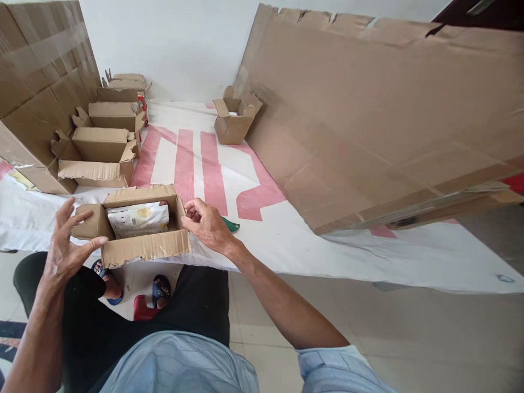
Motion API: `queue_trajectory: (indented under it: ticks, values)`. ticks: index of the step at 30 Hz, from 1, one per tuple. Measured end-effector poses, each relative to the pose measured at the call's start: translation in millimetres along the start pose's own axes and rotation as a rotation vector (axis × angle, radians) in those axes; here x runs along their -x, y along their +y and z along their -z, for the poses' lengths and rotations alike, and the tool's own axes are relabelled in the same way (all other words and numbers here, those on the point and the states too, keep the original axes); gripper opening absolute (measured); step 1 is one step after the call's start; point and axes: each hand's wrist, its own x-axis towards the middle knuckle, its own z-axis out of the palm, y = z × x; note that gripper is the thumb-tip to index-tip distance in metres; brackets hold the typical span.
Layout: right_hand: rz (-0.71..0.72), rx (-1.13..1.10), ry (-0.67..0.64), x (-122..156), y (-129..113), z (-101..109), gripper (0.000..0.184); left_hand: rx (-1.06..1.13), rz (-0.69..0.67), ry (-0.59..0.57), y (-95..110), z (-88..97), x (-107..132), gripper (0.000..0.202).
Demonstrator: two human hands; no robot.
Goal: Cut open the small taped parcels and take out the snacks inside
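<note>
A small open cardboard box sits at the front edge of the table. Inside it lies a white printed pouch with a yellow mark. My left hand is at the box's left end, thumb and fingers spread around the folded-out left flap. At the opposite end, my right hand has its fingers curled and pinched on the box's right edge. A green object shows partly from behind my right wrist; its kind I cannot make out.
Several open cardboard boxes line the left side beside a large carton. Another small open box stands near the wall, against a big leaning cardboard sheet. White cloth with pink stripes covers the table.
</note>
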Motion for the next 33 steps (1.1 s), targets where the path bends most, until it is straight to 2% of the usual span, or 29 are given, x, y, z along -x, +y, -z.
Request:
queue_trajectory:
  ticks: [3, 7, 10, 16, 18, 21, 24, 28, 33]
  values:
    - [-0.001, -0.004, -0.004, 0.5, 0.7, -0.1, 0.018, 0.019, 0.013, -0.054, 0.0, 4.2, -0.3, 0.069]
    - [0.001, 0.014, -0.001, 0.5, 1.0, 0.9, 0.017, 0.063, 0.094, -0.122, -2.5, 11.0, 0.0, 0.077]
    - [0.007, 0.041, -0.001, 0.5, -0.5, 2.4, 0.015, 0.096, 0.113, -0.198, -2.6, 10.6, 1.2, 0.092]
    - [0.015, 0.082, -0.044, 0.9, -3.9, 5.7, 0.012, 0.086, 0.020, -0.287, 4.3, -2.4, -10.7, 0.129]
    - [0.024, 0.114, -0.057, 0.9, -3.3, 6.9, 0.011, 0.080, -0.005, -0.322, 6.3, -9.5, -16.0, 0.136]
    - [0.114, 0.270, -0.032, -0.6, -4.6, 8.9, 0.007, 0.087, -0.022, -0.343, 8.2, -20.2, -19.0, 0.132]
    - [0.307, 0.516, 0.003, -5.6, -13.0, 8.1, 0.006, 0.084, -0.019, -0.311, 8.6, -27.6, -15.8, 0.130]
    - [0.480, 0.681, -0.128, -16.3, -31.3, -0.9, 0.015, 0.094, -0.034, -0.287, 6.7, -32.4, -9.6, 0.130]
    - [0.481, 0.743, -0.308, -25.7, -47.6, -15.4, 0.011, 0.117, -0.062, -0.257, 4.0, -36.5, -5.5, 0.133]
